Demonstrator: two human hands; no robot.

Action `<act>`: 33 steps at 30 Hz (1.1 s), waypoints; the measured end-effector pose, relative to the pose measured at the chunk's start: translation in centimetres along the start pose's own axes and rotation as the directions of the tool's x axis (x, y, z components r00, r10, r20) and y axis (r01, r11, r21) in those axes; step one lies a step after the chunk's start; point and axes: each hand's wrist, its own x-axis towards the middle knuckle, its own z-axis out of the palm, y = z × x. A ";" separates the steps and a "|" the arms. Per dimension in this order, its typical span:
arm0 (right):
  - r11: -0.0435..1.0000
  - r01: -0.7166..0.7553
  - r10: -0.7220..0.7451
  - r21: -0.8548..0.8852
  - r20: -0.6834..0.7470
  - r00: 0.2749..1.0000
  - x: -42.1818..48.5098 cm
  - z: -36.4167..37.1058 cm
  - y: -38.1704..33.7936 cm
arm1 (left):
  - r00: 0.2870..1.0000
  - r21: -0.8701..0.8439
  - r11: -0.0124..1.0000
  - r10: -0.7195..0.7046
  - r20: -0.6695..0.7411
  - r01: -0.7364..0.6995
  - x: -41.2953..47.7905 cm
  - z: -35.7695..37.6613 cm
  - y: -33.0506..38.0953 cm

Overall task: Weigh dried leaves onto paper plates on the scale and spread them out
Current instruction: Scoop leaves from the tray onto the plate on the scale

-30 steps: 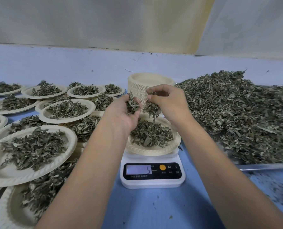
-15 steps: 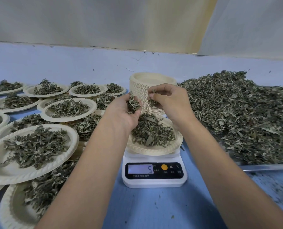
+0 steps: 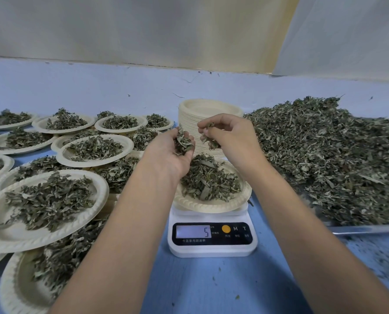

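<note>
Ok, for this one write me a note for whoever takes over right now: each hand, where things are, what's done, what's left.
The left hand holds a clump of leaves above the plate on the scale. The right hand pinches a few leaves over the same plate.
The display reads 5; the plate's mound is not yet spread.
Done: filled plates lie to the left.
Left: finish this weighing, spread the mound, then continue with the stack of empty plates and the leaf heap on the right.
</note>
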 end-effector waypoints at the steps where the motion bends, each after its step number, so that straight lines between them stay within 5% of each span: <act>1: 1.000 -0.007 0.006 0.013 0.013 1.000 0.0 0.0 -0.1 | 1.000 0.004 1.000 -0.001 0.000 0.001 0.0 0.0 0.0; 7: 0.998 -0.044 0.041 0.036 0.094 0.995 -0.1 -0.1 -0.3 | 1.000 0.026 1.000 0.002 -0.018 -0.001 0.1 -0.2 0.0; 22: 0.961 0.104 -0.088 -0.257 0.071 0.994 0.1 -0.1 0.9 | 1.000 0.028 1.000 -0.010 -0.016 0.010 0.0 -0.1 0.1; 33: 0.993 0.053 -0.049 -0.102 0.044 0.998 0.2 -0.1 0.8 | 1.000 0.026 1.000 -0.010 -0.020 0.011 0.0 -0.1 0.2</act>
